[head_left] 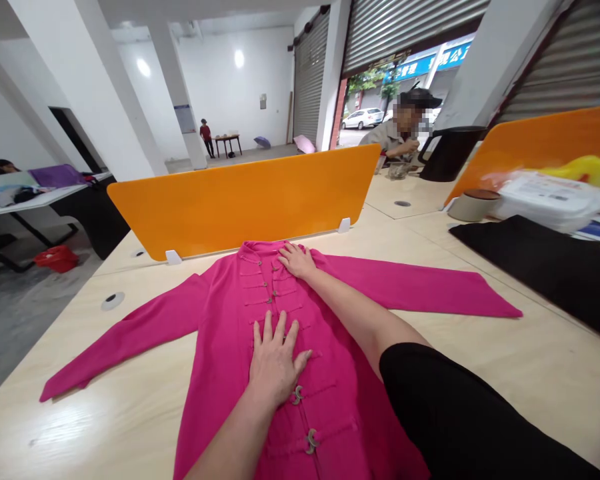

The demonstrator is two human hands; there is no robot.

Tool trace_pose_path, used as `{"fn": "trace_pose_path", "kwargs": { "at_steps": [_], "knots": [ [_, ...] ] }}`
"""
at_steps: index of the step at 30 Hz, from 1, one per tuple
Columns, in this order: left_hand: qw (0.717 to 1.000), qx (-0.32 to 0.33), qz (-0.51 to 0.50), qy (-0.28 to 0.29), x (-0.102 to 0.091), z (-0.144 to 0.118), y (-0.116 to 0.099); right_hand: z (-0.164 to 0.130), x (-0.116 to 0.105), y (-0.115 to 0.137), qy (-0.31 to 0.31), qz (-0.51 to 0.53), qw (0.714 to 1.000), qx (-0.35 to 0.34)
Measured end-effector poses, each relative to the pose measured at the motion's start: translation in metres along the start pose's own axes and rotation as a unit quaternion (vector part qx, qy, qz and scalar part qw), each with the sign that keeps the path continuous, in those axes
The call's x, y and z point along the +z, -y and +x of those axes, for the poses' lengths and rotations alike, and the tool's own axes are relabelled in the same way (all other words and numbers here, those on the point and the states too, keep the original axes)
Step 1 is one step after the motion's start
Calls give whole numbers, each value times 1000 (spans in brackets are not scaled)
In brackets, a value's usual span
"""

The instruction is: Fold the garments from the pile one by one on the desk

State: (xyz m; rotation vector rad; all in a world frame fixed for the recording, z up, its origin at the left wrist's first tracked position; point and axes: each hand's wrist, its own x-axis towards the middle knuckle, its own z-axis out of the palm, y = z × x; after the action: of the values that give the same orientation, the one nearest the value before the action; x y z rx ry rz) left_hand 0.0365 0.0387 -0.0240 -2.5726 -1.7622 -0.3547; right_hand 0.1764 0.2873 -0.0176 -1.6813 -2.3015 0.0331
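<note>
A magenta long-sleeved jacket [220, 347] lies front side up, both sleeves spread out to the sides. Metal clasps [310, 441] and strips of trim run down its front. My left hand [275, 363] rests flat on the middle of the front placket, fingers spread. Higher up, by the collar [260, 250], my right hand [298, 260] presses flat on the right of the chest, fingers stretched out. Neither hand grips the cloth. The lower hem runs out of view at the bottom.
An orange divider [250, 200] stands behind the jacket on the pale wooden table [105, 360]. To the right lie black cloth [540, 267], a lidded canister [473, 205] and plastic containers [555, 197]. Past the divider, a person in a cap [405, 127] sits near a black pitcher [450, 153].
</note>
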Motion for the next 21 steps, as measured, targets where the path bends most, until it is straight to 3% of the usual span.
{"fn": "trace_pose_path", "kwargs": {
  "at_steps": [3,5,10,13,16,21],
  "knots": [
    [1000,10,-2,22,1,0,1,4,-3,-11,29,-9,999,-12],
    [1000,11,2,26,1,0,2,2,-7,-10,14,-1,999,-31],
    [1000,10,6,29,0,1,0,-16,-23,15,-123,14,992,-8],
    [1000,10,9,29,-1,1,1,-23,-26,40,-62,13,998,-14],
    [1000,12,7,26,0,1,2,-21,-22,59,-5,2,999,43],
    [1000,14,2,26,0,1,2,-14,-23,63,-7,7,997,76]
  ]
}}
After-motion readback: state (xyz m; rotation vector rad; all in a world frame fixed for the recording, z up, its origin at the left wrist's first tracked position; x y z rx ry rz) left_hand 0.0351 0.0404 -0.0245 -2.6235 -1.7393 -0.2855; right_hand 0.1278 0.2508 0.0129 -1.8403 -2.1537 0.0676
